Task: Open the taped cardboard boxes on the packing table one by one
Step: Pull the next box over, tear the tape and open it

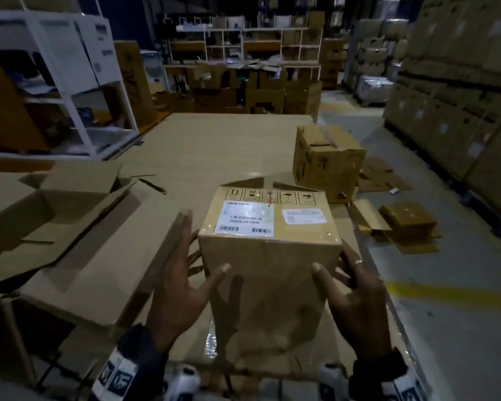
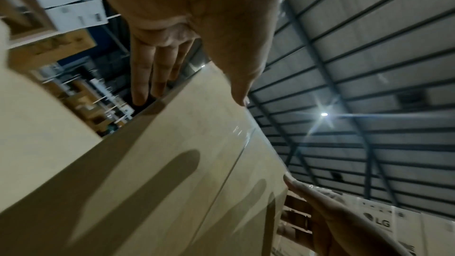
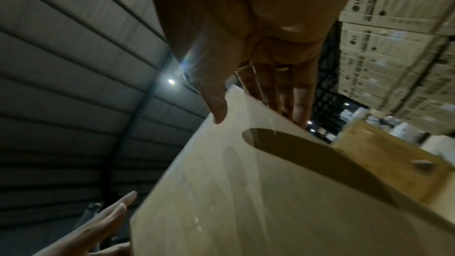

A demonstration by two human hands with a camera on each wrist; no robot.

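Observation:
A taped cardboard box with two white shipping labels on its top stands at the near edge of the packing table. My left hand lies flat against its left side, fingers straight and thumb on the near face. My right hand presses the right side the same way, a ring on one finger. In the left wrist view the left hand spans the corner of the box, where clear tape glints. The right wrist view has the right hand on the box.
Opened empty boxes with raised flaps crowd the table's left side. Another taped box stands further back on the right. Flattened cardboard lies on the floor to the right, by tall stacked cartons. White shelving stands at the left.

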